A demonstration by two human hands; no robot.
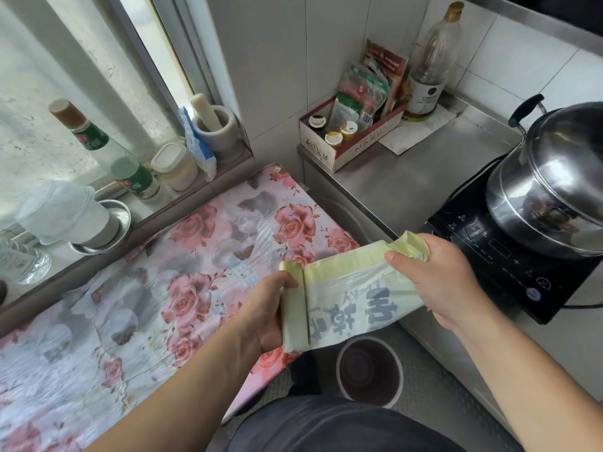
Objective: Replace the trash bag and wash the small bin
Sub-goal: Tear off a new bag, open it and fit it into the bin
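Observation:
A pale yellow-green trash bag roll (295,308) with blue printed characters is stretched between both hands above the floor. My left hand (266,316) grips the rolled part. My right hand (434,282) pinches the free end of the unrolled bag (355,288), pulled out to the right. Below them, on the floor, stands the small round bin (369,370), dark brown inside with a light rim, with no bag in it.
A table with a floral plastic cover (163,272) is on the left, below a windowsill with bottles and jars. On the right a steel counter (391,184) holds a seasoning box (349,138), an oil bottle and an induction cooker (509,265) bearing a steel pot (551,181).

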